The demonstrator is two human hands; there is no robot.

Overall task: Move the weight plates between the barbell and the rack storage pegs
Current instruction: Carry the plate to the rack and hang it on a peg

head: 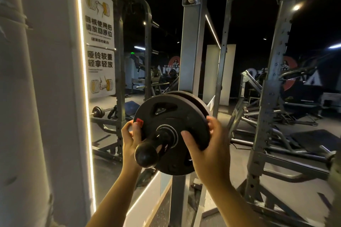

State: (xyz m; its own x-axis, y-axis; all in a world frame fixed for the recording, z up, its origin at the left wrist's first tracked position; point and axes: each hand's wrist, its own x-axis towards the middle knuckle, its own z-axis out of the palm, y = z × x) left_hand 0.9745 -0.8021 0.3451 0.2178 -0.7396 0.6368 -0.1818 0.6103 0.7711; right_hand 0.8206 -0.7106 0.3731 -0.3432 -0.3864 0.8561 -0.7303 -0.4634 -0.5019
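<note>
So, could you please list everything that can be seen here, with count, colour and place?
weight plates: two, black, on the storage peg, centre
storage peg: one, black, round-tipped, pointing toward the camera
rack upright: one, grey, behind the plates
wall signs: three, white with yellow drawings, left
small barbell: one, dark, low on the left
left hand: one, grips the front plate's left rim
right hand: one, grips its right rim
</note>
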